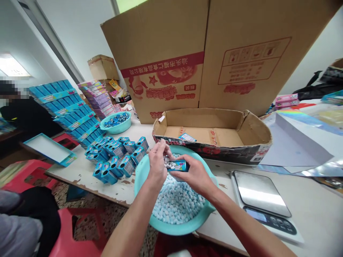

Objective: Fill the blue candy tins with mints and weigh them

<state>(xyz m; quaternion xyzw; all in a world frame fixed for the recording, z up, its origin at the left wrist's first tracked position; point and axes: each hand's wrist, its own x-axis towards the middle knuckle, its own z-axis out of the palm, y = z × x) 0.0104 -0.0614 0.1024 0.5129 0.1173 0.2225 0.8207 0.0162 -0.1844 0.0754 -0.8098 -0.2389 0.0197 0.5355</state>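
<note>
My right hand (195, 172) grips a small blue candy box (179, 165), lying sideways above a turquoise basin (139, 178). Cupped against the box's left end, my left hand (158, 159) has its fingers curled around several white candies. Pale blue and white candies (179, 205) fill much of the basin below both hands. To the left, a cluster of blue boxes (115, 151) stands on the table, many with a round dark hole in the top. The box's own opening is hidden by my left hand and the candies.
An open cardboard tray (227, 153) lies behind the basin, before a tall carton (171, 43). On the right sits a digital scale (261, 194). Further left are stacked display trays (69, 107), a bowl of dark blue pieces (116, 121), red stools (72, 228) and other people.
</note>
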